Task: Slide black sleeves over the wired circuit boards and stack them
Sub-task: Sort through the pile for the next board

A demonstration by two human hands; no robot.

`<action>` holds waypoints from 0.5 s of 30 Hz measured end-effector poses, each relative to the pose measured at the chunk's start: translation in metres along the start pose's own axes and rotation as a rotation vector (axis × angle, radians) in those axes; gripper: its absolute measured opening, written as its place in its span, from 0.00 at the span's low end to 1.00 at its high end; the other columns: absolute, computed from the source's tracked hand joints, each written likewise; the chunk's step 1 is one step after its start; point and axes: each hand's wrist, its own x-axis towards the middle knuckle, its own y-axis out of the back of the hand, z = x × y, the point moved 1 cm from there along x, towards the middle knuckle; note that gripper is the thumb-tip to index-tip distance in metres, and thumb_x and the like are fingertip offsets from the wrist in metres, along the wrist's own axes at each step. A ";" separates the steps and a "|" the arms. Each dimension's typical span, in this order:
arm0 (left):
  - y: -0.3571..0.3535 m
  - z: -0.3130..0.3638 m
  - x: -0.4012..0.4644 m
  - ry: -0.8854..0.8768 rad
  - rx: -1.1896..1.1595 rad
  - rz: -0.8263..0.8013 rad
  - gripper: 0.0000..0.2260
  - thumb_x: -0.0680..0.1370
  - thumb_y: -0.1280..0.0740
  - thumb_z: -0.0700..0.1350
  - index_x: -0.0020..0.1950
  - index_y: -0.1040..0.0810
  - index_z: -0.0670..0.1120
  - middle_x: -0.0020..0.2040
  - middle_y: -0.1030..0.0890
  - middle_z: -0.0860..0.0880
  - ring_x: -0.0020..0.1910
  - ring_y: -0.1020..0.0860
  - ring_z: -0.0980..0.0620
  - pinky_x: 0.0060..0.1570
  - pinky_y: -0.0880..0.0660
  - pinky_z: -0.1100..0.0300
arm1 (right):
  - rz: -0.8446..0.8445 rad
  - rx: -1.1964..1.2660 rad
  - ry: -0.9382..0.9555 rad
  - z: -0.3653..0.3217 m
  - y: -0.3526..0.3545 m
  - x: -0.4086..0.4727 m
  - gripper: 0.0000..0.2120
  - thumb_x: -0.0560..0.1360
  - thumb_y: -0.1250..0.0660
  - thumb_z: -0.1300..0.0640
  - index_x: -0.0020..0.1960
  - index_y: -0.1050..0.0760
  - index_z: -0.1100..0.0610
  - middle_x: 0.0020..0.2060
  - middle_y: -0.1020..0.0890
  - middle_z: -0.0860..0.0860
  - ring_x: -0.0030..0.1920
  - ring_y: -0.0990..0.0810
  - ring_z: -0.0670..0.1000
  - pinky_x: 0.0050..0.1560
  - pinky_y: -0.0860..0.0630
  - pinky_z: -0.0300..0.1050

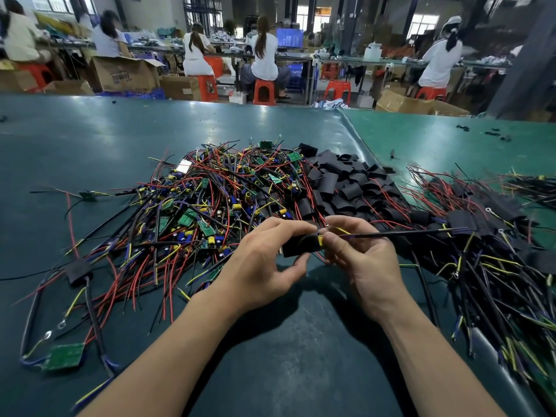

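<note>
Just above the green bench [90,139], near its front edge, your two hands meet around one black sleeve [302,245]. Your left hand [264,260] curls round the sleeve, fingers on top and thumb below, so it stays steady and its mouth stays wide. Your right hand [358,254] pinches the yellow part [320,239] of the wired circuit board at the sleeve's right end, along with its wires. That grip looks made for pushing or tugging the board along inside the sleeve. The board is mostly hidden, so you cannot tell how far in it sits. The sleeve lies flat, with its long side running left to right, tipped up a bit on the right. One open end faces your left palm and the other faces your right fingers. A long black wire [400,233] sticks out past your right hand and points to the right, toward the stack of finished sleeved boards [469,227]. That stack sits close on your right, likely so you can drop each done piece without reaching far. The pile of bare boards with red, yellow and black wires [210,200] lies just behind your left hand, easy to grab from. The heap of empty black sleeves [349,182] sits behind both hands, in the middle. One green board [63,356] lies alone near your left arm.
</note>
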 end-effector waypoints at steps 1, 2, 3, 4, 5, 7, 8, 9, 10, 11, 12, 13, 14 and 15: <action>0.000 0.001 0.000 -0.007 -0.007 -0.001 0.18 0.73 0.27 0.38 0.63 0.21 0.43 0.54 0.19 0.49 0.55 0.22 0.55 0.58 0.24 0.59 | -0.012 -0.025 0.006 0.001 -0.001 -0.001 0.10 0.66 0.26 0.59 0.47 0.18 0.53 0.42 0.15 0.56 0.39 0.18 0.50 0.37 0.23 0.39; 0.000 0.002 0.000 -0.014 -0.008 0.000 0.18 0.73 0.27 0.39 0.63 0.22 0.43 0.54 0.19 0.49 0.56 0.22 0.55 0.58 0.24 0.59 | -0.012 -0.033 0.011 0.001 -0.001 -0.001 0.10 0.66 0.26 0.59 0.47 0.19 0.53 0.42 0.16 0.56 0.39 0.18 0.51 0.37 0.22 0.40; 0.000 0.002 0.001 -0.017 -0.003 0.003 0.18 0.74 0.27 0.39 0.64 0.22 0.43 0.54 0.20 0.49 0.56 0.22 0.55 0.58 0.24 0.59 | -0.002 -0.021 0.013 0.001 -0.001 -0.001 0.10 0.65 0.26 0.59 0.46 0.19 0.54 0.41 0.16 0.56 0.38 0.18 0.51 0.37 0.22 0.40; 0.000 0.003 0.001 -0.014 0.004 0.005 0.18 0.74 0.27 0.39 0.64 0.22 0.43 0.54 0.20 0.49 0.56 0.22 0.55 0.58 0.24 0.59 | 0.012 0.003 0.010 0.000 -0.001 -0.001 0.11 0.65 0.25 0.59 0.46 0.20 0.55 0.39 0.16 0.55 0.37 0.18 0.51 0.36 0.21 0.41; 0.000 0.003 0.001 -0.010 0.010 0.007 0.18 0.74 0.27 0.39 0.64 0.22 0.43 0.54 0.20 0.48 0.56 0.23 0.55 0.58 0.24 0.59 | 0.027 0.023 0.002 -0.001 0.000 0.000 0.12 0.64 0.25 0.59 0.47 0.21 0.55 0.38 0.16 0.55 0.36 0.18 0.52 0.35 0.21 0.41; 0.000 0.003 0.002 -0.022 0.022 0.014 0.18 0.75 0.27 0.39 0.64 0.22 0.42 0.54 0.20 0.49 0.55 0.23 0.55 0.57 0.25 0.60 | 0.052 0.034 -0.011 -0.003 0.002 0.002 0.14 0.64 0.25 0.59 0.48 0.22 0.57 0.35 0.16 0.54 0.33 0.17 0.51 0.34 0.21 0.40; 0.000 0.003 0.002 -0.030 0.022 0.016 0.18 0.75 0.27 0.39 0.64 0.22 0.42 0.53 0.19 0.48 0.55 0.23 0.55 0.57 0.25 0.60 | 0.062 0.036 -0.015 -0.003 0.003 0.002 0.13 0.63 0.25 0.59 0.47 0.22 0.57 0.34 0.16 0.53 0.32 0.18 0.51 0.33 0.22 0.40; 0.000 0.003 0.002 -0.037 0.018 0.016 0.18 0.74 0.27 0.39 0.64 0.22 0.42 0.53 0.19 0.48 0.55 0.23 0.54 0.57 0.25 0.60 | 0.069 0.043 -0.019 -0.003 0.003 0.002 0.13 0.63 0.25 0.59 0.46 0.22 0.58 0.33 0.17 0.53 0.30 0.19 0.50 0.32 0.23 0.39; -0.001 0.004 0.001 -0.045 0.013 0.015 0.18 0.74 0.27 0.38 0.64 0.22 0.42 0.54 0.19 0.47 0.56 0.23 0.53 0.57 0.24 0.59 | 0.074 0.048 -0.024 -0.003 0.003 0.001 0.12 0.62 0.25 0.59 0.44 0.22 0.58 0.32 0.17 0.53 0.29 0.20 0.50 0.31 0.24 0.38; -0.001 0.004 0.001 -0.053 0.010 0.015 0.19 0.74 0.27 0.38 0.64 0.22 0.42 0.54 0.20 0.47 0.56 0.23 0.52 0.57 0.24 0.58 | 0.074 0.053 -0.030 -0.003 0.002 0.000 0.12 0.62 0.24 0.59 0.42 0.22 0.57 0.32 0.18 0.54 0.29 0.21 0.50 0.30 0.25 0.38; -0.002 0.005 0.001 -0.060 0.010 0.017 0.19 0.74 0.27 0.37 0.64 0.22 0.42 0.54 0.20 0.46 0.56 0.22 0.52 0.57 0.24 0.57 | 0.072 0.061 -0.035 -0.003 0.002 0.000 0.11 0.61 0.24 0.59 0.41 0.22 0.57 0.31 0.18 0.54 0.28 0.22 0.50 0.30 0.26 0.38; -0.003 0.006 0.001 -0.067 0.009 0.021 0.19 0.74 0.27 0.37 0.65 0.22 0.42 0.55 0.20 0.46 0.56 0.22 0.51 0.57 0.23 0.57 | 0.069 0.070 -0.041 -0.003 0.001 -0.001 0.11 0.60 0.23 0.58 0.39 0.22 0.56 0.31 0.18 0.54 0.28 0.22 0.49 0.29 0.26 0.38; -0.004 0.006 0.001 -0.070 0.007 0.025 0.19 0.74 0.27 0.37 0.65 0.22 0.42 0.55 0.20 0.46 0.56 0.22 0.52 0.57 0.23 0.57 | 0.069 0.074 -0.044 -0.003 0.001 -0.001 0.10 0.59 0.23 0.57 0.38 0.21 0.55 0.31 0.18 0.54 0.28 0.22 0.49 0.29 0.26 0.38; -0.004 0.007 0.000 -0.069 0.001 0.029 0.20 0.74 0.27 0.36 0.65 0.22 0.42 0.55 0.20 0.46 0.56 0.22 0.52 0.57 0.23 0.58 | 0.072 0.069 -0.046 -0.003 0.001 -0.001 0.09 0.59 0.23 0.57 0.37 0.21 0.55 0.31 0.18 0.55 0.27 0.21 0.49 0.28 0.26 0.38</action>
